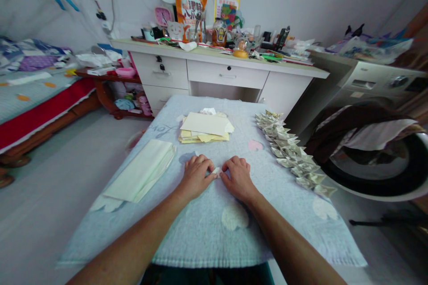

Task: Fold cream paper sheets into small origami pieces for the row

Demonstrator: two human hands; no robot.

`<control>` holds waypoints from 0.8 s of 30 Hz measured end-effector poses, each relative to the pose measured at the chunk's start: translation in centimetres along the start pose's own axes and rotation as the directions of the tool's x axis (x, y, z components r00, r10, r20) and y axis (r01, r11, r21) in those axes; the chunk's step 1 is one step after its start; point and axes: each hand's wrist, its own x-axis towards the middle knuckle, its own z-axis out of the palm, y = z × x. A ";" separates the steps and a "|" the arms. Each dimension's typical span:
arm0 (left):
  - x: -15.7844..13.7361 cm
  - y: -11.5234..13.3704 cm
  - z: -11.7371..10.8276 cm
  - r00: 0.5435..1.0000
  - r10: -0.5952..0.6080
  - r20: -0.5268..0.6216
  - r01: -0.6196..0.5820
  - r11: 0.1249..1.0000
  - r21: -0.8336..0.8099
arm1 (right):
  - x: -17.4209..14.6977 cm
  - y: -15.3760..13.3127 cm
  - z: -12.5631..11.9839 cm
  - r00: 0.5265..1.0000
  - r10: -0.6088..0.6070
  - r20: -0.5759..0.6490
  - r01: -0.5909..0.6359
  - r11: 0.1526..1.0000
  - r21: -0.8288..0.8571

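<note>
Between my two hands, over the middle of the cloth-covered table (203, 231), is a small folded piece of pale paper (217, 172). My left hand (198, 173) pinches its left side with thumb and fingers. From the other side my right hand (237, 176) grips it the same way; most of the paper is hidden by fingertips. Just beyond them lies a stack of cream and yellow paper (204, 124). Left of my left hand rests a folded bundle of large pale sheets (140, 171). Several folded paper pieces with pointed tips (289, 147) stand in rows at the right.
Behind the table stands a white desk (227, 73) crowded with jars, a snack bag (189, 6) and a pink clock (162, 16). A front-loading washing machine (371, 82) with its door open is at the right. A bed (40, 89) is at the left.
</note>
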 end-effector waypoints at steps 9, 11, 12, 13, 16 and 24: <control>0.1 0.2 -0.5 0.997 0.073 0.029 -0.069 0.990 -0.124 | 0.0 0.2 -0.1 0.999 -0.042 0.007 0.041 0.996 0.075; 0.2 0.2 -0.5 0.998 0.057 0.038 -0.051 0.986 -0.157 | 0.1 0.2 -0.1 0.999 -0.050 0.003 0.050 0.994 0.096; 0.2 0.2 -0.5 0.998 0.047 0.041 -0.039 0.984 -0.175 | 0.1 0.3 -0.1 0.999 -0.054 0.003 0.053 0.993 0.107; 0.3 0.2 -0.5 0.998 0.037 0.043 -0.028 0.981 -0.191 | 0.0 0.3 -0.2 0.998 -0.056 0.004 0.056 0.991 0.119; 0.3 0.2 -0.6 0.998 0.045 0.047 -0.036 0.981 -0.189 | 0.0 0.3 -0.2 0.997 -0.072 0.014 0.069 0.986 0.149; 0.3 0.4 -1.7 0.991 0.127 0.034 -0.107 0.930 -0.352 | -0.2 0.1 -0.8 0.990 -0.133 -0.041 0.139 0.953 0.268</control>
